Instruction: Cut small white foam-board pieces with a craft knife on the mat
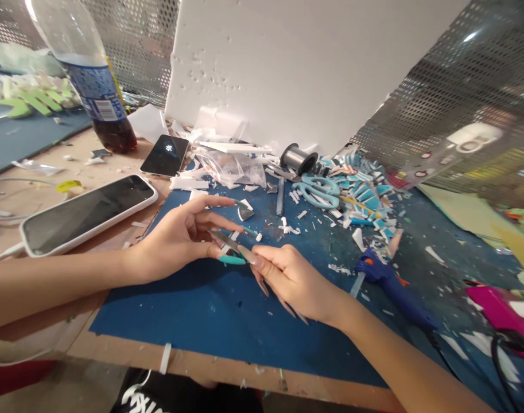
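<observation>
My left hand (pixel 182 238) hovers over the blue cutting mat (pixel 210 310) with its fingers spread, the thumb and a fingertip touching one end of a thin grey strip (pixel 227 241). My right hand (pixel 294 278) pinches the other end of that strip between thumb and forefinger. A small teal piece (pixel 231 260) lies just under the left thumb. A small triangular mirror-like scrap (pixel 245 213) rests on the mat just beyond the left fingertips.
A white-cased phone (pixel 87 213) and a black phone (pixel 165 155) lie at left by a cola bottle (pixel 96 86). Teal scissors (pixel 319 190), a wire spool (pixel 298 159), scrap pieces, a blue glue gun (pixel 388 281) and a white foam board (pixel 305 69) surround the mat.
</observation>
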`<state>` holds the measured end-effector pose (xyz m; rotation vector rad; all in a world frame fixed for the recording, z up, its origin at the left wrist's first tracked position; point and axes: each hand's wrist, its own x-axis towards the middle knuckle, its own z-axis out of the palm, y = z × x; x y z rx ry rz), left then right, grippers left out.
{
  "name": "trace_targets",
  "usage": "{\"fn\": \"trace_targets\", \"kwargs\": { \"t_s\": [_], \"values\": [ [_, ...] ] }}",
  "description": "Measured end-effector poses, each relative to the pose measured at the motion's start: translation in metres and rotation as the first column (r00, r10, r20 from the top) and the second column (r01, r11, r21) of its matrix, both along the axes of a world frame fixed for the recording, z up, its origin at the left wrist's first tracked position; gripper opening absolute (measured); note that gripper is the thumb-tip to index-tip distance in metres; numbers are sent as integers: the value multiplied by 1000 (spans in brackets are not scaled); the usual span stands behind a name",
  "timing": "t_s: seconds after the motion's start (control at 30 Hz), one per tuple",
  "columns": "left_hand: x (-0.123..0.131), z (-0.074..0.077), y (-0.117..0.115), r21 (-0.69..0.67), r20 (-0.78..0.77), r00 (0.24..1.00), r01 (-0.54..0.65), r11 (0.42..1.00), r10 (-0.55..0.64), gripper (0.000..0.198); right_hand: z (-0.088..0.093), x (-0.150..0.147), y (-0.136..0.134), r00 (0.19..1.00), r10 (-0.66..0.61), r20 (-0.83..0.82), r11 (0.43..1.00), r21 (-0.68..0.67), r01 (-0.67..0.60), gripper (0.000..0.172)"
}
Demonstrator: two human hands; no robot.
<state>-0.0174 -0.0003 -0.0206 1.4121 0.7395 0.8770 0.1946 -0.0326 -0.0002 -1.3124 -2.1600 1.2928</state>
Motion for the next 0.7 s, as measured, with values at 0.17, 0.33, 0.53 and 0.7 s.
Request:
{"fn": "trace_targets", "kwargs": {
  "t_s": [0.17, 0.33, 0.53, 0.7],
  "values": [
    [-1, 0, 0, 41, -72, 997, 2, 999, 1, 54, 0, -3, -2, 1000, -5, -9, 1000, 7, 5, 43],
    [-1, -1, 0, 54, -74, 997, -2, 999, 6, 54, -3, -4, -2, 999, -10, -45, 1000, 23, 11, 42],
    [0, -2, 1, 13, 8, 1000, -16, 1000, 16, 53, -5, -2, -1, 999, -16, -44, 999, 49, 18, 41],
    [0, -1, 0, -32, 46, 999, -10, 999, 12, 52, -2, -2, -2, 999, -15, -31, 999, 39, 16, 42]
  ]
}}
